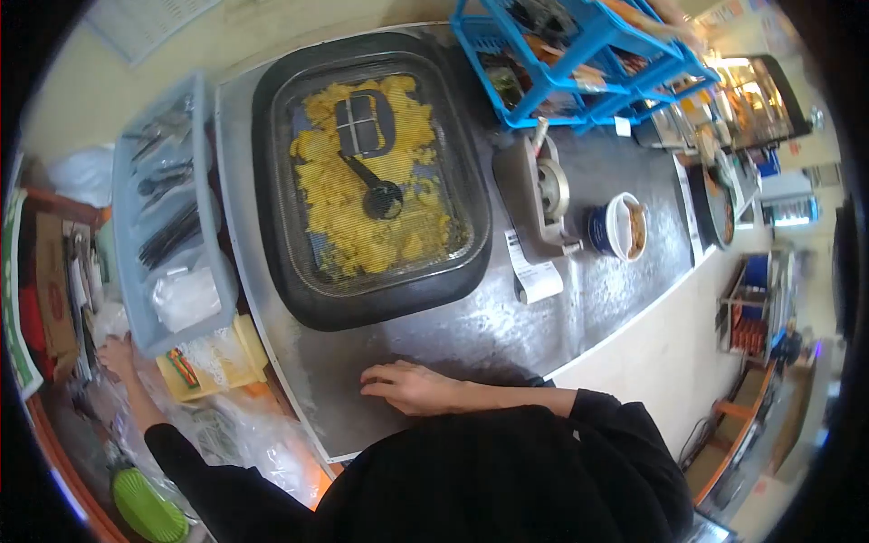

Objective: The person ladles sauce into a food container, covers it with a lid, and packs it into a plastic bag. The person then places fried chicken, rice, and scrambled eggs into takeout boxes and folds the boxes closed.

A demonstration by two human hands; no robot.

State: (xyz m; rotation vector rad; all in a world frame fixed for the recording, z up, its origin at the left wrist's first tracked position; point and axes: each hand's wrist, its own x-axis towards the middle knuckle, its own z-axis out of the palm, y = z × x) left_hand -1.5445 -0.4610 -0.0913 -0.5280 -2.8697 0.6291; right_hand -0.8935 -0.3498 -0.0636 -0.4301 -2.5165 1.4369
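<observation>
My left hand (116, 357) reaches out to the far left, its fingers bent against a bunched clear plastic bag (110, 321). Small in view, the exact grip is hard to make out. On the metal counter (335, 389) rests my right hand (407, 385), fingers loosely bent and nothing visible in them. Beyond it sits a large black pan (380, 312) under a transparent lid, with yellow food (362, 244) showing through. Beside my left hand is a light blue bin (145, 335) with wrapped cutlery and a white packet (186, 299).
Right of the pan stand a grey tape dispenser (522, 185), a printed paper strip (534, 279) and a paper tub (623, 226) with food. Blue stacked baskets (579, 90) fill the back. A yellow tray (240, 357) and a green basket (149, 507) lie at left.
</observation>
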